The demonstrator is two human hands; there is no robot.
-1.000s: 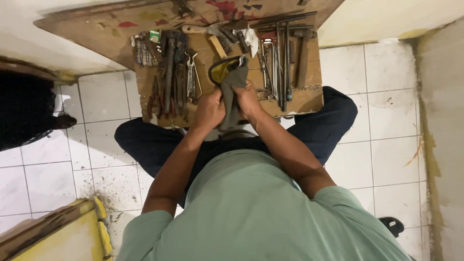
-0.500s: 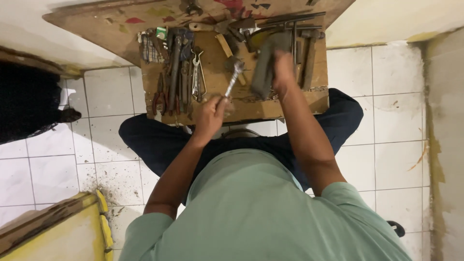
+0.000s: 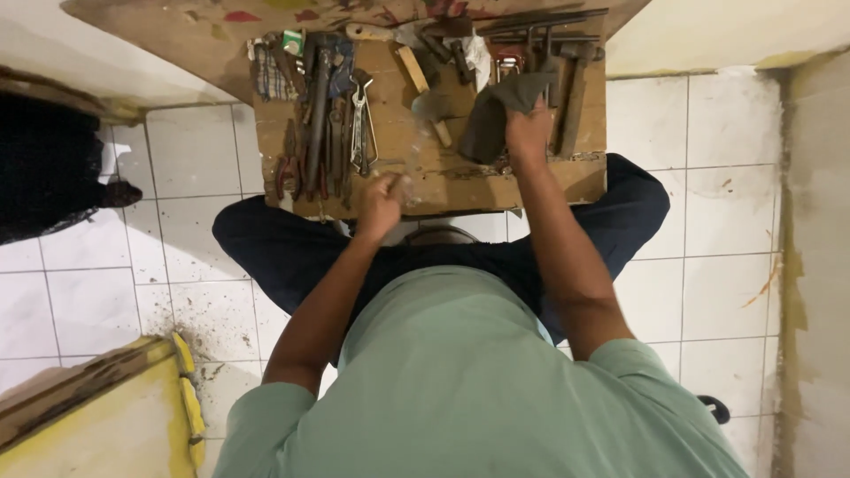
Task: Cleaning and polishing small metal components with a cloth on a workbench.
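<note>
I sit cross-legged at a low wooden board [image 3: 443, 186] covered with hand tools. My right hand [image 3: 529, 133] grips a dark grey cloth [image 3: 491, 119] and holds it over the board's right half, beside a hammer [image 3: 574, 88]. My left hand [image 3: 381, 204] is blurred at the board's front edge, fingers curled. Whether anything is in it cannot be made out. A scraper with a wooden handle [image 3: 427, 96] lies between my hands. Wrenches [image 3: 359, 124] and pliers [image 3: 288, 168] lie in a row on the left half.
White floor tiles [image 3: 708, 221] surround the board. A larger paint-stained wooden panel [image 3: 177, 35] lies behind it. A yellow board [image 3: 115, 416] sits at the lower left, with grit scattered beside it. A dark object [image 3: 44, 168] is at the far left.
My hands were together on the cloth and a wrench. The right hand then carried the cloth off to the right. The left hand drew back to the front edge, and the wrench no longer shows in it.
</note>
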